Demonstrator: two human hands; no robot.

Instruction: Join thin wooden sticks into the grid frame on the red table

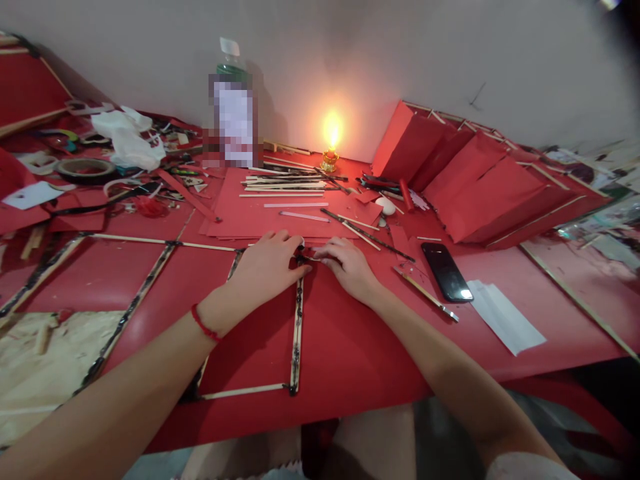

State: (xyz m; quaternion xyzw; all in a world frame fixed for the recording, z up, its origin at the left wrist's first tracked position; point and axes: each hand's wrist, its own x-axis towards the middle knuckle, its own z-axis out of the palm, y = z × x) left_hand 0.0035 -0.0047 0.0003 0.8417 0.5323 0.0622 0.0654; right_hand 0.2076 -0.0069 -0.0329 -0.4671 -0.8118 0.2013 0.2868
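Observation:
My left hand (265,267), with a red cord bracelet (204,323) on its wrist, closes its fingers on the far right corner of a wooden stick frame (297,333). Black glue-like blobs cover the frame's joints and run along its sticks. Just right of that corner, the fingers of my right hand (350,267) are pinched together. A small dark piece shows between the two hands, too small to name. The frame lies flat on the red table (360,360) and stretches away to the left.
A burning lamp (331,143) stands at the back near loose sticks (283,183) and a bottle (233,107). Red paper boxes (480,180), a phone (447,271), a brush (425,293) and white paper (507,317) lie right. Tape (86,168) and scraps clutter the left.

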